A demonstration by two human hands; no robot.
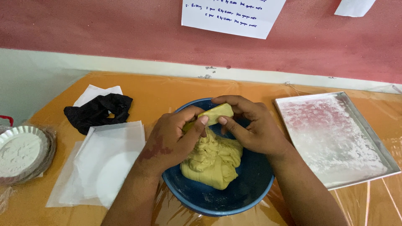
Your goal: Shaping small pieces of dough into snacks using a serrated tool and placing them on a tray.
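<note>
A blue bowl (251, 190) stands in front of me on the orange table and holds a lump of yellow dough (213, 161). Both my hands are over the bowl. My left hand (169, 140) and my right hand (251, 125) together pinch a small flat piece of dough (217, 114) between thumbs and fingers, just above the big lump. The piece is pale yellow and roughly rectangular.
A floured metal tray (337, 140) lies to the right of the bowl. Sheets of white paper (102, 163) lie to the left, with a black cloth (98, 111) behind them. A fluted tin of flour (21, 150) sits at the far left. A red wall with paper notes rises behind.
</note>
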